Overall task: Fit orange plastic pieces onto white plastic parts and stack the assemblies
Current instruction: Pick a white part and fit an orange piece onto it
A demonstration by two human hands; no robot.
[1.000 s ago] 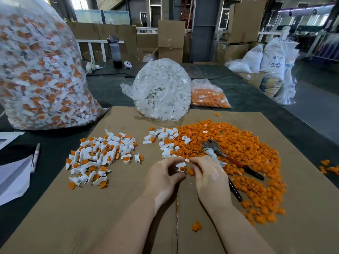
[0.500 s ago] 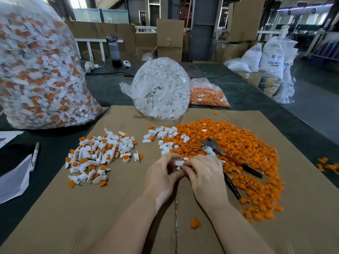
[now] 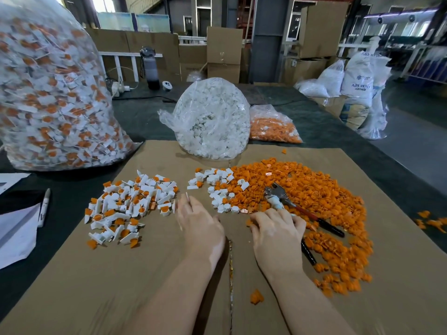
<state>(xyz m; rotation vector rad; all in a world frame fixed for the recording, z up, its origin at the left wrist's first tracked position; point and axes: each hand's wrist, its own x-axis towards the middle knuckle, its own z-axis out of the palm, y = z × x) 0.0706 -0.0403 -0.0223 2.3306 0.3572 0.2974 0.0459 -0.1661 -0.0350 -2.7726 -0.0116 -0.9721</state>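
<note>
**Both hands low over the cardboard, between the two heaps**

We see the left hand (image 3: 199, 228) stretched forward and leftward, its fingers (image 3: 187, 201) blurred and reaching the right edge of the pile of finished assemblies (image 3: 128, 204), white parts with orange pieces fitted, lying loose rather than neatly stacked. Whether those fingers grip a piece or are loosened we cannot tell; motion blur hides it. The right hand (image 3: 278, 228) rests knuckles up at the near left edge of the heap of orange pieces (image 3: 314, 201), fingers curled downward among them; what, if anything, they grasp is hidden beneath the hand, so we cannot tell that either.

A small cluster of loose white parts (image 3: 217, 187) lies just beyond the hands, touching the left side of the orange heap. A pair of pliers (image 3: 290, 204) lies on the orange pieces just beside the right hand, dark handles pointing right and toward us. One stray orange piece (image 3: 256, 297) sits alone on the cardboard sheet (image 3: 72, 286) near the right forearm.

Farther back stands a clear bag of white parts (image 3: 215, 117), with a bag of orange pieces (image 3: 273, 126) beside it on the right. A large bag of assemblies (image 3: 53, 97) fills the left side. A marker pen (image 3: 44, 206) and white papers (image 3: 17, 230) lie on the dark worktop (image 3: 145, 117) at left.
</note>
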